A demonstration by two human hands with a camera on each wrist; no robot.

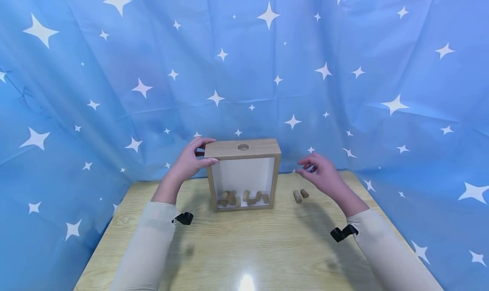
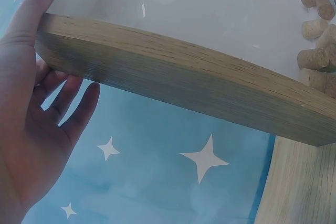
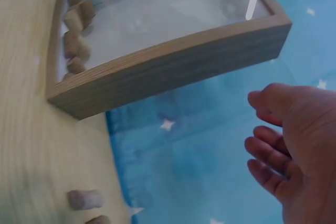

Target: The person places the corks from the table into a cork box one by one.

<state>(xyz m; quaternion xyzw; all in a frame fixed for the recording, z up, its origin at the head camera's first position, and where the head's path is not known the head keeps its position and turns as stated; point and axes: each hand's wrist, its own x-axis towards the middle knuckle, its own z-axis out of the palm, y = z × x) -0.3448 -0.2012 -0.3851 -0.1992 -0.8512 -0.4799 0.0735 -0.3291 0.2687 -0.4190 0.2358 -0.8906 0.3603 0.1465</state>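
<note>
A wooden shadow box (image 1: 244,149) with a clear front and a round hole in its top stands upright on the table. Several corks (image 1: 246,195) lie along its bottom, behind the front pane. My left hand (image 1: 192,157) grips the box's upper left corner, thumb at the front and fingers around the side and back. To the right of the box, my right hand (image 1: 321,172) is raised above the table, fingers loosely bent. The right wrist view shows nothing between that hand's thumb and fingers. Beneath it lie two loose corks (image 1: 297,196) side by side.
The box stands near the back edge of the light wooden table (image 1: 244,236). A blue curtain (image 1: 248,74) with white stars hangs close behind and along both sides. Each sleeve carries a black wrist camera mount (image 1: 185,218) at the cuff.
</note>
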